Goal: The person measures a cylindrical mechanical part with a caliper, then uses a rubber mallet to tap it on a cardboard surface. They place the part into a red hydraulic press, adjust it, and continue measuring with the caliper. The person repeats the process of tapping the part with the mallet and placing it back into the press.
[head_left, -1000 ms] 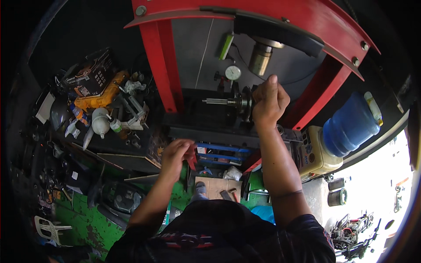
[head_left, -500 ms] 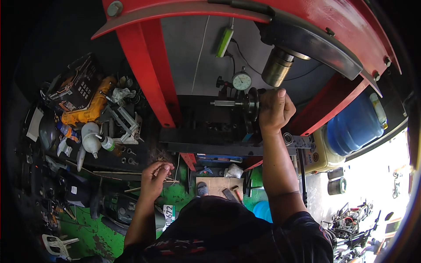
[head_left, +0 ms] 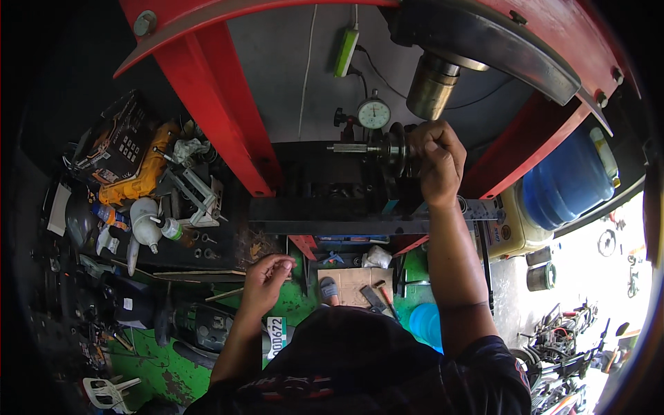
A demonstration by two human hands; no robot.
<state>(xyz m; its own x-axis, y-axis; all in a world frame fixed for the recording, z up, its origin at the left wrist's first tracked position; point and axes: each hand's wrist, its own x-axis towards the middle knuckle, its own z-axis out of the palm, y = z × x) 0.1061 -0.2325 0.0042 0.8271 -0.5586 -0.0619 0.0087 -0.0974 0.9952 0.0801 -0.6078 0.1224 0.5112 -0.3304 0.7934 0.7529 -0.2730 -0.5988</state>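
Note:
My right hand (head_left: 440,162) is closed around the right end of a crankshaft (head_left: 395,149), and the fingers hide that end. The crankshaft lies sideways over the bench of a red press, its thin bare end (head_left: 349,148) pointing left and its round discs beside my knuckles. Just behind it stands a dial gauge (head_left: 374,113) with a white face, on a dark holder with a red part. Above my right hand hangs the press's brass-coloured ram (head_left: 433,88). My left hand (head_left: 268,282) hovers low in front of the bench, fingers curled to the thumb, nothing visible in it.
Red press posts (head_left: 216,104) rise on both sides of the steel bench beam (head_left: 332,227). On the left are a yellow tool case (head_left: 138,178), a printed box and bottles. On the right stand a blue water jug (head_left: 564,183) and a cream can (head_left: 515,232). A hammer (head_left: 384,296) lies below.
My view has shifted slightly. My right hand has turned on the crankshaft's end, its thumb lower and its knuckles now uppermost. My left hand stays curled.

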